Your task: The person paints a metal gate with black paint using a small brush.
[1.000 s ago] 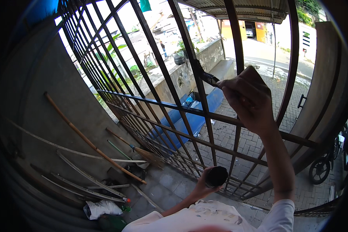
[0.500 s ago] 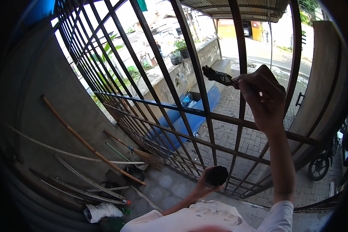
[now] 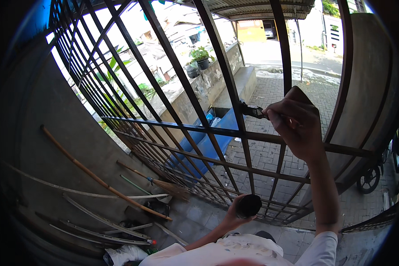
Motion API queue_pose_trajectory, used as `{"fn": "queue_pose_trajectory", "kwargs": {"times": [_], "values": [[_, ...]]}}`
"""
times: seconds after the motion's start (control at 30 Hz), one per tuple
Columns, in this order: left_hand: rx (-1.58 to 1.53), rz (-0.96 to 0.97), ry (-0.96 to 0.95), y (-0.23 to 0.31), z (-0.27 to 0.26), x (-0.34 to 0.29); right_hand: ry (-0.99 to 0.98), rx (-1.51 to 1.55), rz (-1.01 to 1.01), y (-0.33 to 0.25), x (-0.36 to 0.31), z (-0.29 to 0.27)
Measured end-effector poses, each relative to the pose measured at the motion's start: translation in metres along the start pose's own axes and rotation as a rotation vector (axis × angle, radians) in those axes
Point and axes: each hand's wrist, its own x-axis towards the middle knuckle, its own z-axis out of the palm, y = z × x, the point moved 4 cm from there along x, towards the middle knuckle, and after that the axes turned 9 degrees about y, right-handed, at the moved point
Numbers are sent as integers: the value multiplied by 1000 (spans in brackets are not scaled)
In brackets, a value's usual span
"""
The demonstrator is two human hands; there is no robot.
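Observation:
My right hand (image 3: 297,126) is raised in front of a dark metal gate (image 3: 190,128) and grips a paintbrush (image 3: 252,111). The brush's dark bristles touch a vertical bar just above a horizontal rail. Low down near my body, my left hand (image 3: 237,213) holds a small dark round can (image 3: 249,205) close to the foot of the gate. Paint marks speckle my white sleeves.
Long bamboo poles (image 3: 97,177), a broom (image 3: 159,184) and thin slats lean against the grey wall on the left. White cloth lies on the floor at lower left. Beyond the bars are a blue bin (image 3: 213,142), a brick-paved yard and potted plants. A motorbike wheel (image 3: 369,179) shows at right.
My right hand has come down with the brush along the vertical bar, from above the rail toward it. The left hand with the can has stayed put.

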Motion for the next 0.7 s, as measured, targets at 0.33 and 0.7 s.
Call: {"fn": "queue_pose_trajectory", "kwargs": {"times": [0.33,0.7], "values": [[-29,-17,108,6,9,11,-52,-29,-110,-14,-1,-7],[34,-1,188,2,23,21,12,-15,-136,-20,-4,-9]]}}
